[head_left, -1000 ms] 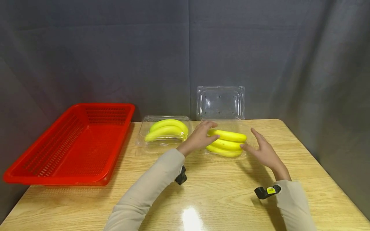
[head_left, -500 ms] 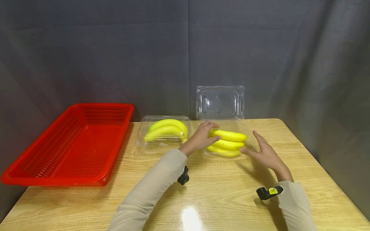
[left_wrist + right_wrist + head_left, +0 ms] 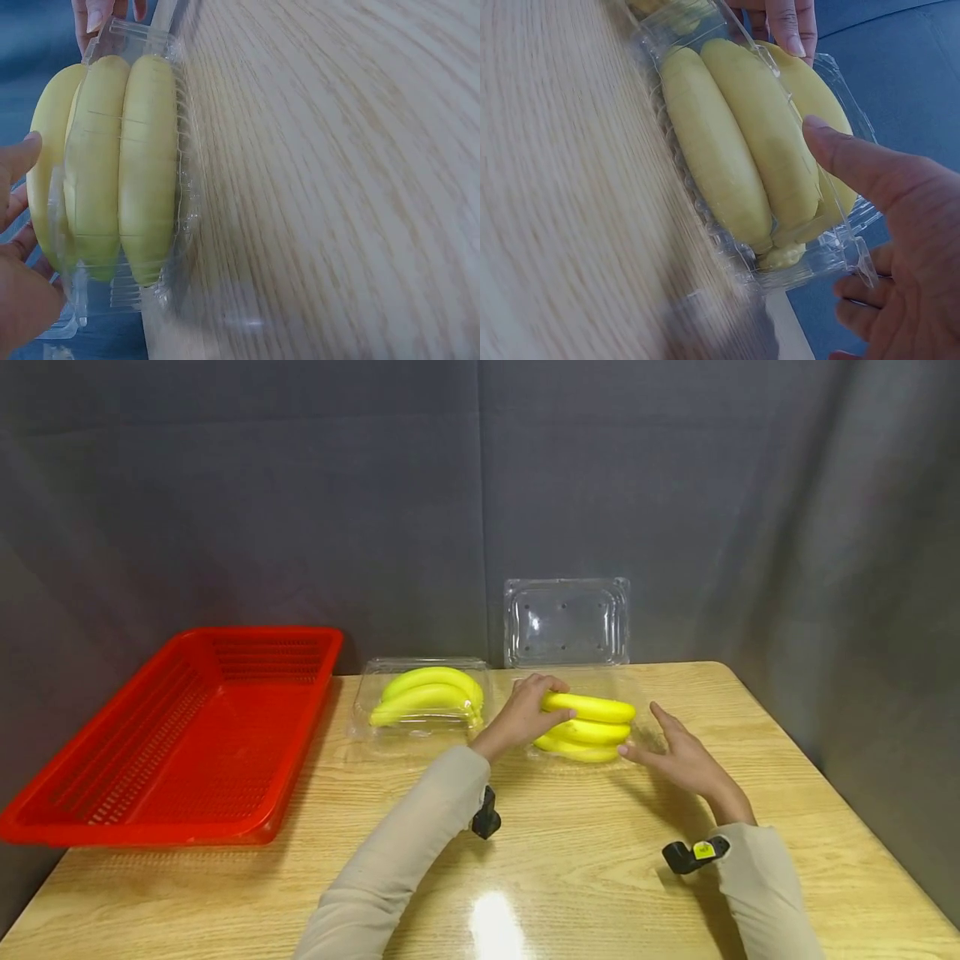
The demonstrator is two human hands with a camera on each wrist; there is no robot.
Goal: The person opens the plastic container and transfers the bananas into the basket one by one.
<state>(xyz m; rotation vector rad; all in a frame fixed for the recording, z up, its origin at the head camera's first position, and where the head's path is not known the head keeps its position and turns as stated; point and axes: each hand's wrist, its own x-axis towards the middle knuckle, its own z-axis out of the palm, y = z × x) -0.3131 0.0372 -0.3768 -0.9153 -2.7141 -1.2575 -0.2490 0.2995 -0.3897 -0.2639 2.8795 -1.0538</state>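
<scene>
Smooth yellow curved bananas (image 3: 588,731) between the fingers (image 3: 666,718), in a glossy clear rectangular plastic container (image 3: 139,36). Below them, a shiny pale wood-grained table (image 3: 577,852); leftward, a glossy red rectangular plastic basket (image 3: 135,833); beyond, matt grey hanging cloth (image 3: 375,527).

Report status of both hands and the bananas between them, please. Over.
Left hand holds bananas at one end. Right hand at other end of clear box. Bananas partly inside; raised lid behind, nothing seen blocking it.
</scene>
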